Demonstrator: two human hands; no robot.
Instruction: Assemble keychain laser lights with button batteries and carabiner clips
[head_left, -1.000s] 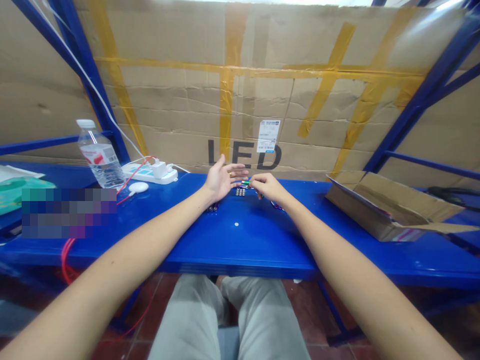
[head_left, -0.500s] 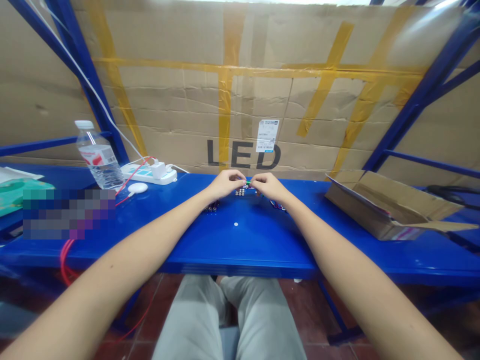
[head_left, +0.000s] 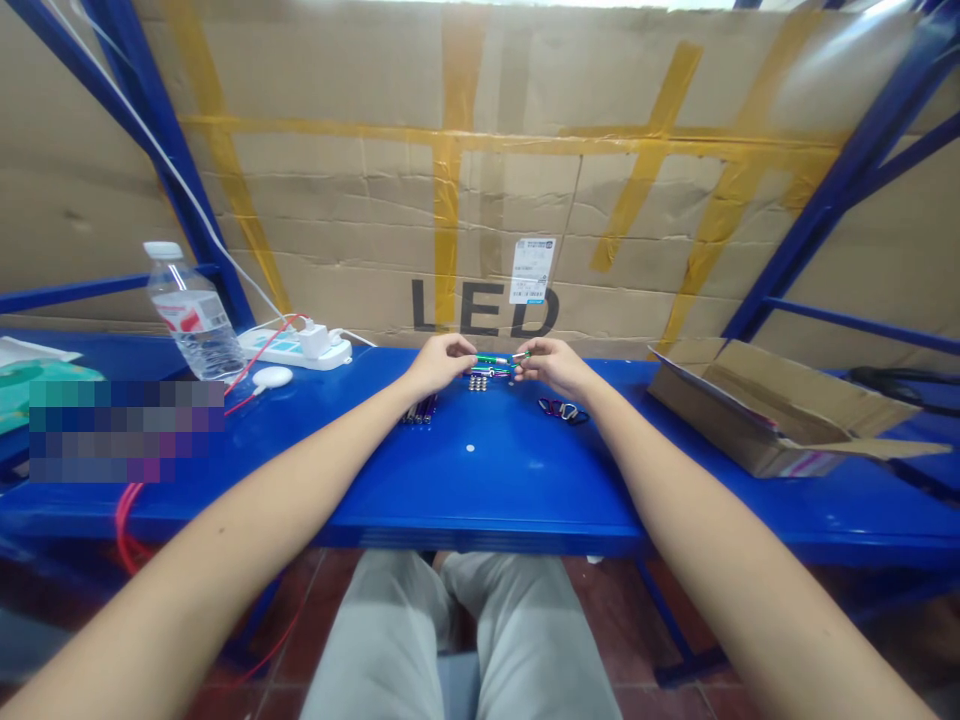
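My left hand (head_left: 442,366) pinches one end of a slim green metal tube (head_left: 491,359) with a silvery tip, held level above the back of the table. To its right, my right hand (head_left: 553,366) has its fingers closed on a small green-and-silver piece (head_left: 521,355). A narrow gap separates the two parts. Small silver metal pieces (head_left: 478,383) stand in short rows just below the tube. Behind them lie more shiny slim parts, partly hidden. Several dark metal tubes (head_left: 421,410) rest by my left wrist, and coloured carabiners (head_left: 562,411) lie by my right wrist.
An open cardboard box (head_left: 780,430) stands on the blue table (head_left: 480,490) at the right. On the left are a water bottle (head_left: 196,320), a white power strip (head_left: 300,347), a round white device (head_left: 272,378) and red cables (head_left: 129,520). Taped cardboard (head_left: 337,220) closes off the back.
My hands have moved apart, the right one shifting right. The green tube and the small piece, which were close together between my fingertips, now show separately.
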